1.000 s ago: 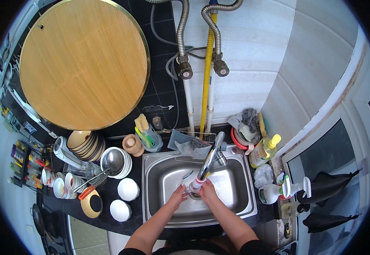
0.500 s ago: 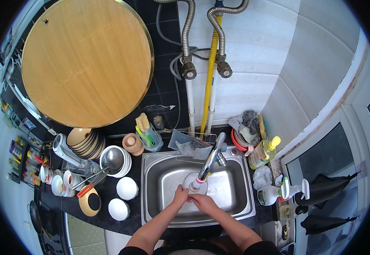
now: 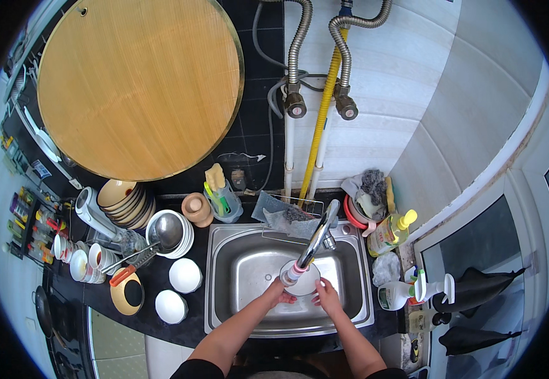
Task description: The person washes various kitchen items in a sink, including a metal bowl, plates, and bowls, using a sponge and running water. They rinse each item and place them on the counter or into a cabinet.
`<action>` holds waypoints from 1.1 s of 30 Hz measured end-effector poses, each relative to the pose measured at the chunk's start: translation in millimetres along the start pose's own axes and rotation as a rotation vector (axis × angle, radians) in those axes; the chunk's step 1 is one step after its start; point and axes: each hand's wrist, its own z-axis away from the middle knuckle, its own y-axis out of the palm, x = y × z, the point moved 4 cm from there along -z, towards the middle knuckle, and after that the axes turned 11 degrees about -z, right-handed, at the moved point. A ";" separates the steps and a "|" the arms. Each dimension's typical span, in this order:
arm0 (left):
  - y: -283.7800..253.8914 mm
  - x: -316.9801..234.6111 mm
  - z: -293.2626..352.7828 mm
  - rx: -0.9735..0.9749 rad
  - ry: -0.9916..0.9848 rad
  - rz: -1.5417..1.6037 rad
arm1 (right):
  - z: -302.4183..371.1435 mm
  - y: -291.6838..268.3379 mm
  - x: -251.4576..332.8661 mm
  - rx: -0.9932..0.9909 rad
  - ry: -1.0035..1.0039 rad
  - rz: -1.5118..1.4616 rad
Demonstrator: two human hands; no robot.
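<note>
A round white bowl (image 3: pixel 308 285) is held over the stainless steel sink (image 3: pixel 236 309), below the chrome faucet (image 3: pixel 318 240) with its pink-ringed spout. My left hand (image 3: pixel 277 294) grips the bowl's left side, fingers partly under it. On the right side, my right hand (image 3: pixel 327 297) has its thumb and fingers at the rim. The spout covers part of the bowl's left half.
Left of the sink stand two white bowl stacks (image 3: pixel 185 276), a ladle (image 3: pixel 165 234) lying over more bowls, and an orange-handled tool (image 3: pixel 123 275). A yellow-capped bottle (image 3: pixel 388 234) and spray bottles (image 3: pixel 395 295) line the right edge. A wire rack (image 3: pixel 287 237) sits behind.
My hands have moved apart from close together at the bowl's near side to its left and right sides. The bowl now shows more fully and lies further right. The whole view has shifted slightly.
</note>
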 end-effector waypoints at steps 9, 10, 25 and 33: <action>-27.4 -1.9 43.4 -0.145 0.136 -0.032 | -23.6 43.9 -26.2 0.251 0.169 -0.011; -28.3 -3.9 47.6 -0.197 0.143 -0.136 | -22.0 46.7 -26.9 0.248 0.146 -0.020; -121.7 25.4 176.5 -0.667 0.593 -0.744 | 41.9 141.5 18.5 0.110 -1.012 0.795; -178.7 43.3 273.6 -0.942 0.699 -0.576 | 45.3 196.3 33.8 0.134 -1.075 0.811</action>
